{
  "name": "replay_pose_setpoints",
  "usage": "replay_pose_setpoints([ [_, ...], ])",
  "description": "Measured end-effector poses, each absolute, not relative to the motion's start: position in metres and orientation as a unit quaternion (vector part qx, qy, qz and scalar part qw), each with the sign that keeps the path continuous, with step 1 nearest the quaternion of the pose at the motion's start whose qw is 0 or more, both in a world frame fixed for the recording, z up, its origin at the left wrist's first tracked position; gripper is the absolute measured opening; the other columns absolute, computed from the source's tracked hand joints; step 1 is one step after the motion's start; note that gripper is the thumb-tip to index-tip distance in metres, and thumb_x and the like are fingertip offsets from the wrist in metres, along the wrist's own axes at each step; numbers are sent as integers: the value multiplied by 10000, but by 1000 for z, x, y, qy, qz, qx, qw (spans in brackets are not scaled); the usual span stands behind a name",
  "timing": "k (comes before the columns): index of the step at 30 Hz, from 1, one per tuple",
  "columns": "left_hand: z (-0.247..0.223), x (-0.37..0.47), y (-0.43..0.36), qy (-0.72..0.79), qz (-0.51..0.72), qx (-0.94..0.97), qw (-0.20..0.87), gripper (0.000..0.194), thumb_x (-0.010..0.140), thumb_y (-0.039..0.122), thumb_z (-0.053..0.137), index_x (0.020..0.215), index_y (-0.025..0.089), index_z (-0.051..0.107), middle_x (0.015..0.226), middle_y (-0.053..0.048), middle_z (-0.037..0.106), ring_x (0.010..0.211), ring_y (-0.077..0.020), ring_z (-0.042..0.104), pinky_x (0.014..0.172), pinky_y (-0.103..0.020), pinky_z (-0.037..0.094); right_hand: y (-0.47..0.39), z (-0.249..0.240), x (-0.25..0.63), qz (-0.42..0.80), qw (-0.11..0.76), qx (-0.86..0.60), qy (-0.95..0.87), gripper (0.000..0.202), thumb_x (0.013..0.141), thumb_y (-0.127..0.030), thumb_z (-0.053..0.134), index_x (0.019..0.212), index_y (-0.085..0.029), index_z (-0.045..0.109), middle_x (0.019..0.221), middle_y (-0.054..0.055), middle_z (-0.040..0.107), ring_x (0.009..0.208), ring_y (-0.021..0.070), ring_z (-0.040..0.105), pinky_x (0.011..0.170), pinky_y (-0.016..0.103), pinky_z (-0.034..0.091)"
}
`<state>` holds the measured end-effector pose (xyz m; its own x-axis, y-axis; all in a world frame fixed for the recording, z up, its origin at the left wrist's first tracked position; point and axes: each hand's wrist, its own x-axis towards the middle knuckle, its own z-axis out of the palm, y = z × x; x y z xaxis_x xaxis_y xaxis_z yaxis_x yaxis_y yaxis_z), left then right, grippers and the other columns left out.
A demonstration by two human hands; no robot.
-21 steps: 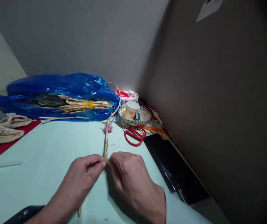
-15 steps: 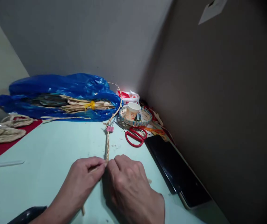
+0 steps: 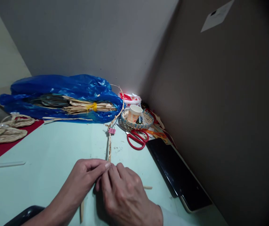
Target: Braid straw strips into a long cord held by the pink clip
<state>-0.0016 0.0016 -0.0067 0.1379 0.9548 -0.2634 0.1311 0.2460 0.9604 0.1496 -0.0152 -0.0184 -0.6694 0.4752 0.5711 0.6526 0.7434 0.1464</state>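
A thin braid of dried straw-coloured fibre (image 3: pixel 110 147) runs from the back of the table toward me. A pink binder clip (image 3: pixel 112 131) grips it partway along. My left hand (image 3: pixel 87 175) pinches the braid's near end between thumb and index finger. Against it, my right hand (image 3: pixel 125 188) is closed with fingers curled around the strands, which are mostly hidden. One loose strand (image 3: pixel 82 212) sticks out below my left wrist, and the tip of another strand (image 3: pixel 147 187) shows right of my right hand.
A blue plastic bag (image 3: pixel 61 82) with a tied straw bundle (image 3: pixel 89 107) lies at the back. Red-handled scissors (image 3: pixel 137 139), a woven basket (image 3: pixel 148 121) holding a paper cup (image 3: pixel 134 113), and a black tablet-like device (image 3: pixel 179 172) are on the right. Woven sandals (image 3: pixel 7 133) sit left.
My right hand has shifted slightly left and down, its fingers now pressed against my left fingertips. More of the strands poke out at either side. The view has tilted slightly.
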Motion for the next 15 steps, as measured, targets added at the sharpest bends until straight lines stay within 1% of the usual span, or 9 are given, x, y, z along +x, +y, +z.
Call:
replay_pose_setpoints([
  [2, -6, -2, 1, 564, 370, 467, 572, 281, 707, 436, 716, 604, 176, 690, 464, 55, 490, 492, -115, 410, 517, -233, 325, -16, -12, 151, -154, 274, -300, -901, 148, 892, -93, 456, 877, -112, 602, 718, 75, 574, 643, 199, 503, 545, 314, 354],
  [3, -5, -2, 0, 572, 373, 457, 570, 283, 705, 434, 721, 609, 170, 688, 452, 64, 464, 480, -103, 376, 503, -224, 296, -15, -7, 153, -122, 283, -307, -901, 146, 896, -130, 474, 856, -123, 614, 726, 76, 584, 653, 201, 509, 560, 318, 355],
  [5, -4, -1, -1, 580, 381, 439, 571, 275, 702, 425, 731, 632, 162, 697, 459, 69, 462, 473, -90, 348, 491, -212, 256, -10, 6, 159, 1, 301, -360, -883, 187, 916, -237, 507, 821, -147, 641, 754, 73, 611, 694, 202, 534, 608, 319, 369],
  [7, -3, 0, -1, 575, 392, 423, 580, 254, 676, 404, 758, 661, 154, 716, 506, 51, 529, 500, -93, 397, 505, -204, 278, -2, 18, 166, 177, 307, -439, -825, 285, 958, -312, 493, 791, -162, 669, 754, 54, 631, 712, 173, 555, 647, 293, 378],
  [8, -2, 0, 0, 570, 396, 417, 587, 247, 656, 390, 778, 668, 150, 725, 538, 39, 569, 522, -98, 432, 519, -201, 299, 2, 22, 169, 251, 305, -465, -792, 350, 988, -341, 462, 776, -163, 676, 740, 41, 638, 692, 152, 554, 643, 278, 373],
  [9, -1, 0, 0, 566, 399, 412, 592, 238, 640, 375, 795, 678, 148, 732, 570, 30, 605, 547, -104, 465, 537, -199, 322, 7, 23, 171, 308, 298, -477, -767, 372, 994, -368, 462, 781, -158, 683, 716, 30, 638, 660, 138, 544, 626, 267, 365],
  [12, 0, 0, 2, 545, 401, 403, 616, 235, 632, 360, 819, 727, 155, 754, 627, 11, 677, 621, -132, 554, 595, -204, 388, 16, 19, 173, 447, 269, -450, -725, 289, 948, -391, 560, 883, -140, 687, 707, 4, 626, 636, 119, 526, 598, 239, 360],
  [15, -2, -2, 3, 515, 402, 397, 645, 219, 653, 350, 806, 763, 165, 765, 645, -4, 712, 679, -166, 612, 644, -227, 433, 18, 12, 172, 503, 260, -409, -716, 193, 892, -333, 633, 937, -147, 653, 706, -27, 579, 636, 106, 495, 594, 217, 356],
])
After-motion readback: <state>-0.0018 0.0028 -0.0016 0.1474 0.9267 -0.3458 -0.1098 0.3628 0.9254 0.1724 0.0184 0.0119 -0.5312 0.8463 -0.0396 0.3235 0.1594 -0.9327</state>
